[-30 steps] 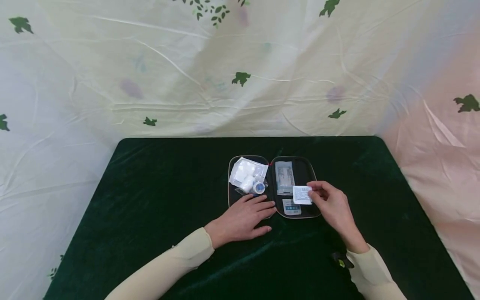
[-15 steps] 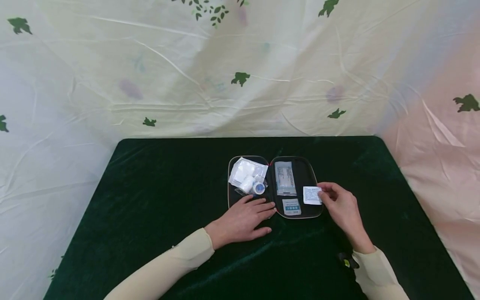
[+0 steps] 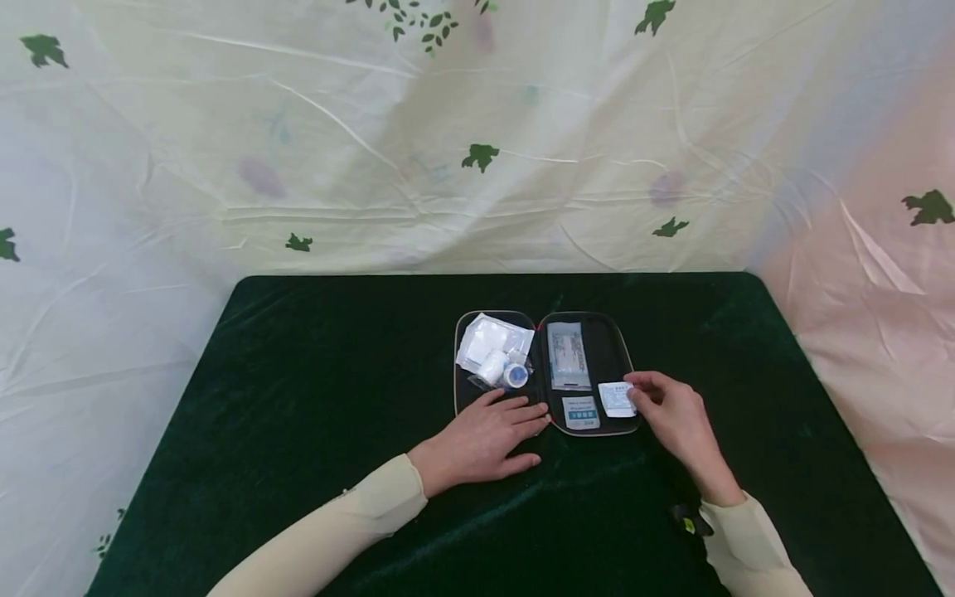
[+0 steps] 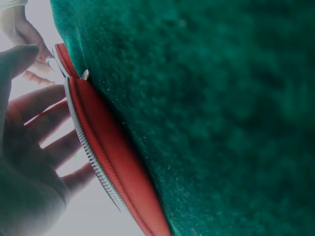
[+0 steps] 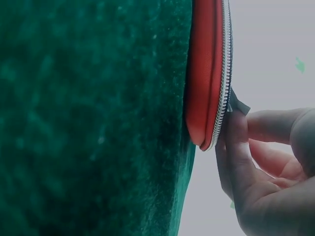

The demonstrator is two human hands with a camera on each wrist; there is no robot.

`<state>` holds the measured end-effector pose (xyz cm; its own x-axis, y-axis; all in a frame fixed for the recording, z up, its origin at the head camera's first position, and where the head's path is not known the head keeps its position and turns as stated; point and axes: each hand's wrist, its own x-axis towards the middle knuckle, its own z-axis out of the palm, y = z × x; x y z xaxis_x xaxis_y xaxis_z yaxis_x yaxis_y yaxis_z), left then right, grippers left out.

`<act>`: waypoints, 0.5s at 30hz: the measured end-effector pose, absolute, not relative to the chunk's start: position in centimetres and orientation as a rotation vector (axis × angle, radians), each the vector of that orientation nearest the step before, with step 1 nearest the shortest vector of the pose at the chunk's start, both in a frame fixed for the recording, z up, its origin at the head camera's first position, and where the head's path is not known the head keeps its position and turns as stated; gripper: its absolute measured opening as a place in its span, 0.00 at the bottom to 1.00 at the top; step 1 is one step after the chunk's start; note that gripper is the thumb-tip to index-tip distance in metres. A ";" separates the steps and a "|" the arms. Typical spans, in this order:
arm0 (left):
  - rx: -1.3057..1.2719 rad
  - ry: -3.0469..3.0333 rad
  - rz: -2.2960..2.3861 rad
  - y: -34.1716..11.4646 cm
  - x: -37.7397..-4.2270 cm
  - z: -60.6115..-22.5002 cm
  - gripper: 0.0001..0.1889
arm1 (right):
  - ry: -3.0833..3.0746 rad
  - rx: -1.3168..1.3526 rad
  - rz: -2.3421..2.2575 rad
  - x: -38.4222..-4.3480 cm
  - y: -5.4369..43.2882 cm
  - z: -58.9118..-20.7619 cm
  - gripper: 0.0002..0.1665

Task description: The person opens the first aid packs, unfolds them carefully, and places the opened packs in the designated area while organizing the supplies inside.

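A zip case [image 3: 608, 348], black inside and red outside, lies unfolded on the table. My right hand [image 3: 675, 419] pinches a small white printed sachet [image 3: 615, 400] between thumb and fingers, over the lower right corner of the right half. Beside it in that half are a blue-white sachet [image 3: 580, 412] and a longer clear packet [image 3: 568, 356]. With fingers spread, my left hand [image 3: 485, 435] rests on the near edge of the left half. The left wrist view has its fingers reaching over the zipper rim [image 4: 91, 152]. In the right wrist view the sachet shows only as a dark corner [image 5: 239, 105].
Wrapped white packets [image 3: 492, 336], a white roll [image 3: 492, 366] and a roll with a blue centre [image 3: 515, 376] fill the left half. Dark green velvet covers the table [image 3: 336, 356]. A pale leaf-patterned curtain [image 3: 477, 215] hangs behind it.
My right hand has moved the sachet rightward, then slightly toward me, and the sachet now sits tilted. The blue-white sachet beside it is now uncovered. My left hand has stayed in place.
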<state>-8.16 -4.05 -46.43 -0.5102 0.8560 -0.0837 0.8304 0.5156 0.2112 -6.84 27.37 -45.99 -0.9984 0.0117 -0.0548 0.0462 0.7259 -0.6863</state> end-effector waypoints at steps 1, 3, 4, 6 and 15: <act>1.448 2.577 0.216 -4.1 -8.2 -46.4 0.31 | 2.864 0.039 -1.149 -6.8 27.4 -46.0 0.17; 1.450 2.577 0.219 -4.1 -8.2 -46.4 0.31 | 2.842 0.027 -1.154 -6.9 27.4 -46.0 0.17; 1.450 2.577 0.221 -4.1 -8.2 -46.4 0.31 | 2.831 0.024 -1.156 -6.9 27.4 -45.9 0.18; 1.450 2.577 0.224 -4.1 -8.1 -46.4 0.31 | 2.811 0.018 -1.156 -6.9 27.3 -45.9 0.18; 1.444 2.573 0.221 -4.1 -8.1 -46.4 0.31 | 2.771 -0.035 -1.129 -6.8 26.7 -45.7 0.17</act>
<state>-8.11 -4.11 -46.43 -0.5108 0.8554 -0.0856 0.8283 0.5163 0.2177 -6.83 26.66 -45.69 -0.9885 -0.0781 -0.1292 0.0344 0.7166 -0.6967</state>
